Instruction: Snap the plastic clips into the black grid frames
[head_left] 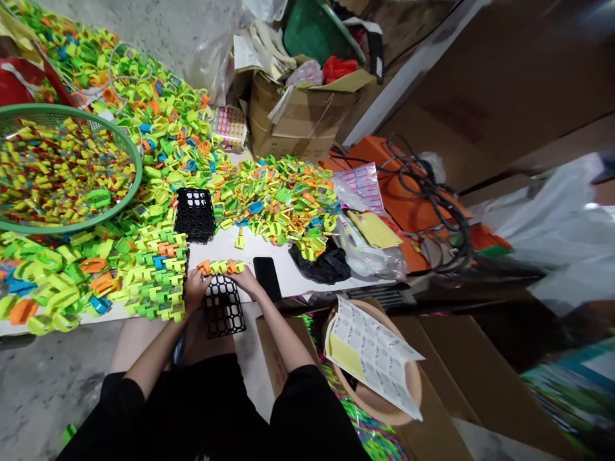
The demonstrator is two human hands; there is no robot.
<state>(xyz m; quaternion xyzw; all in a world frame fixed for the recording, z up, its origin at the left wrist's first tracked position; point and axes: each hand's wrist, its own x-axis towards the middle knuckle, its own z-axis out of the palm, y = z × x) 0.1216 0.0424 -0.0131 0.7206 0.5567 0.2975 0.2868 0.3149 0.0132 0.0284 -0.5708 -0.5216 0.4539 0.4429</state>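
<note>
A black grid tray [223, 315] tilts over the table's front edge, close to my lap. Along its upper edge runs a short row of orange and yellow-green plastic toy pieces [220, 267]. My left hand [195, 289] is closed at the tray's upper left corner, beside the orange end of the row. At the other end, my right hand [246, 280] has its fingers bent against the last toy pieces; its fingertips are partly hidden. Left of my left hand stands a block of toy pieces [161, 275] set in close rows. Stacked black grid trays [195, 221] lie just beyond.
Loose coloured toy pieces [283, 198] heap across the white table [283, 272]. A green basket [137, 182] of small yellow-red parts stands left. A phone [267, 279] lies by my right hand. Beyond are a carton [298, 121], cables [432, 186] and a round tub [416, 384] holding printed sheets.
</note>
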